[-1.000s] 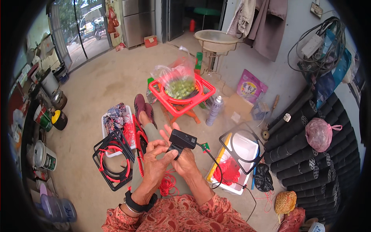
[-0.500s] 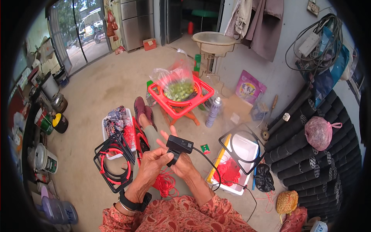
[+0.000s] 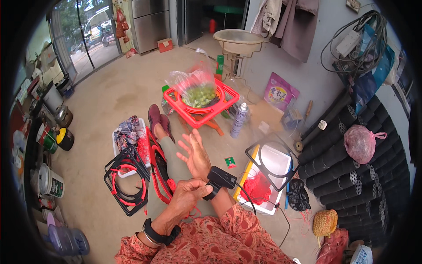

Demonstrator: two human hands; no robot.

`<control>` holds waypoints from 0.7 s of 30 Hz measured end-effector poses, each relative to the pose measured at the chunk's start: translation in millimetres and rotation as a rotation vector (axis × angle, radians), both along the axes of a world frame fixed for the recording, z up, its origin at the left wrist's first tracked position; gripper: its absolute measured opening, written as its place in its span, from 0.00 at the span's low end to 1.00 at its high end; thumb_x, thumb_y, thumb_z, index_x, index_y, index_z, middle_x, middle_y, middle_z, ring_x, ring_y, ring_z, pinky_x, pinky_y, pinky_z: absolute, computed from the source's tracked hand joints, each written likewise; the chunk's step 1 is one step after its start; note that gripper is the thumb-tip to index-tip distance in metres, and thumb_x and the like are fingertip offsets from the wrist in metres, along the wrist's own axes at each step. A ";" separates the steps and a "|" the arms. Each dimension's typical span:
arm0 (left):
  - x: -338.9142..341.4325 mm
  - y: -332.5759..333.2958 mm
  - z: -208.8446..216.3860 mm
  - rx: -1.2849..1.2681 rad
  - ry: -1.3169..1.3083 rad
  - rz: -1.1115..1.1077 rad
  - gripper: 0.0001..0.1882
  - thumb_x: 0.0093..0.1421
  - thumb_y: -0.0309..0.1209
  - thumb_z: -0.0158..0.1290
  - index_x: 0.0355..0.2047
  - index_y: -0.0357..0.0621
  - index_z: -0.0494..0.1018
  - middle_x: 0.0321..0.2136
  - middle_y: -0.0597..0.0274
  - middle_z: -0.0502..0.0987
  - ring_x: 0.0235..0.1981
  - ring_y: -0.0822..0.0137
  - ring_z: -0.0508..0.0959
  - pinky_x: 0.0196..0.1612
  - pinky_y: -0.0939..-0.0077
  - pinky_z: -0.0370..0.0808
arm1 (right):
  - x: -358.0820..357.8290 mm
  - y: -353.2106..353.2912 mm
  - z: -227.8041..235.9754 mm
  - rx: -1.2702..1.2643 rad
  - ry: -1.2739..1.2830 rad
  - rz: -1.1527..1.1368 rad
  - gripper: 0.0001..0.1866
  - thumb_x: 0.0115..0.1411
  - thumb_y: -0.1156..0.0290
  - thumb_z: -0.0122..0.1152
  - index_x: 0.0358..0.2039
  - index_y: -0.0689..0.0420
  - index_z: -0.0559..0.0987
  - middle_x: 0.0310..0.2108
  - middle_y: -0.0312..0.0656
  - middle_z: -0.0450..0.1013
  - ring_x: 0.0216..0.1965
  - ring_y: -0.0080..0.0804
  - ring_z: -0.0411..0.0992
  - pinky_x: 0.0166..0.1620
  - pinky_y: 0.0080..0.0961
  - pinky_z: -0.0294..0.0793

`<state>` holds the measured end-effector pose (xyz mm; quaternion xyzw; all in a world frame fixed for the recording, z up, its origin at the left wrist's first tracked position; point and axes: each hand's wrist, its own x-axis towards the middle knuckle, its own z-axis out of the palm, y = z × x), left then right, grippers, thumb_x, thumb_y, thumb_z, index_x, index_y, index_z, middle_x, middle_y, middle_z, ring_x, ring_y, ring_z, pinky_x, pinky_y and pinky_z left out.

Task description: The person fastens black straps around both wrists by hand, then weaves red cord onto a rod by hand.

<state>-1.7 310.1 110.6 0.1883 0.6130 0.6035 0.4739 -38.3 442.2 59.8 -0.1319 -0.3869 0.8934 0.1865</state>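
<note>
Around my right wrist sits a small black box-shaped device [image 3: 222, 177] on a dark strap, with a black cable trailing from it. My left hand [image 3: 190, 193] pinches the strap [image 3: 212, 194] between thumb and fingers. My right hand [image 3: 196, 155] is held up with its fingers spread and nothing in them. Another black band [image 3: 161, 233] and a pale bangle are on my left wrist. Below my hands, a red and black frame [image 3: 159, 171] rests against my legs.
A red stool [image 3: 198, 122] ahead bears a clear bag of green produce [image 3: 198, 94]. A spray can [image 3: 238, 121] stands beside it. On the right are a white foam box [image 3: 274, 165] with red cord and stacked black cylinders [image 3: 343, 167]. Black frames [image 3: 127, 185] lie left.
The black device has gone from my right palm down to the wrist, with my left hand still pinching its strap. My right hand has pushed forward through the strap and its fingers are more spread.
</note>
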 end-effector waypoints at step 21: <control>28.7 0.1 -8.8 0.205 0.530 -0.100 0.09 0.58 0.33 0.57 0.30 0.39 0.76 0.24 0.63 0.75 0.27 0.71 0.73 0.35 0.75 0.67 | -18.4 27.5 26.4 0.897 -0.012 -0.449 0.13 0.61 0.71 0.54 0.46 0.59 0.74 0.48 0.41 0.69 0.46 0.30 0.68 0.45 0.27 0.71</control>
